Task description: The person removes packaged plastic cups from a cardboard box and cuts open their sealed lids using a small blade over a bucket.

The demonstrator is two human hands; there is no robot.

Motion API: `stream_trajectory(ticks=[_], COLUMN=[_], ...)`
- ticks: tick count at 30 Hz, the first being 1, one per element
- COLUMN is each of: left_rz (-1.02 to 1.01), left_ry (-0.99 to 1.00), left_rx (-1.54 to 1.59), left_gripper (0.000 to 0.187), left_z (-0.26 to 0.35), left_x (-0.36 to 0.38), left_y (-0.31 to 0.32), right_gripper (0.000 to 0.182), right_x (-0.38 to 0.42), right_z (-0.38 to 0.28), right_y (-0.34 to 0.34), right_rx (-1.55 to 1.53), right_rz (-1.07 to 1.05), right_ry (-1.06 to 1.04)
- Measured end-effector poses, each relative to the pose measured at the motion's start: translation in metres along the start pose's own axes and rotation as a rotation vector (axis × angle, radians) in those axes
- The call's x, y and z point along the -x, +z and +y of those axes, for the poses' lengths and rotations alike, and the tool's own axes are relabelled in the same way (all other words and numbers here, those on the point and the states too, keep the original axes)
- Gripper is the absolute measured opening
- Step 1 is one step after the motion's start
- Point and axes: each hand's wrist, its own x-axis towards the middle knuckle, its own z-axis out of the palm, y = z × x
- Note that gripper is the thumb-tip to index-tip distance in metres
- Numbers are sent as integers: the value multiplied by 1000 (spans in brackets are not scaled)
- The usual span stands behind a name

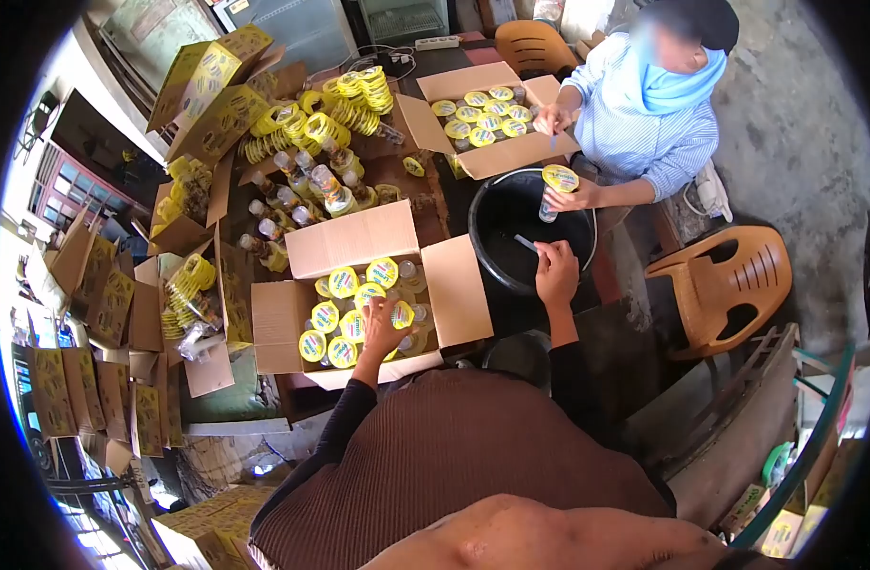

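Observation:
My left hand (383,330) is in the open carton in front of me, its fingers curled about a bottle with a round yellow top (401,314). Several more clear bottles with printed yellow tops (344,281) stand upright around it in the carton (351,236). Over the near rim of a black bucket (482,261), my right hand (556,277) pinches a thin pale strip (525,244); its exact kind is too small to tell. The bucket's inside is dark.
Across the bucket, a co-worker (634,123) holds a yellow-topped bottle (554,190). Another filled carton (487,123) stands beside them. Yellow rings (325,119) and loose bottles (330,190) crowd the table's left side. An orange chair (725,290) is at right.

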Motion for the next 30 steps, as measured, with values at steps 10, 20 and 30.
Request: stream_trajectory(ticks=[10,20,30], left_rz=[-23,52,398], left_ry=[25,7,203], left_rx=[-205,6,404], left_gripper=[84,73,60], left_z=[3,19,80], left_x=[-9,-13,-25], left_y=[1,-22,-92], right_gripper=[22,19,16], right_x=[32,52,58], right_z=[-17,-23,-14], right_y=[-28,-56,-55], right_rx=[-30,71,36], right_rz=[108,-38,-85], right_ry=[-49,53,118])
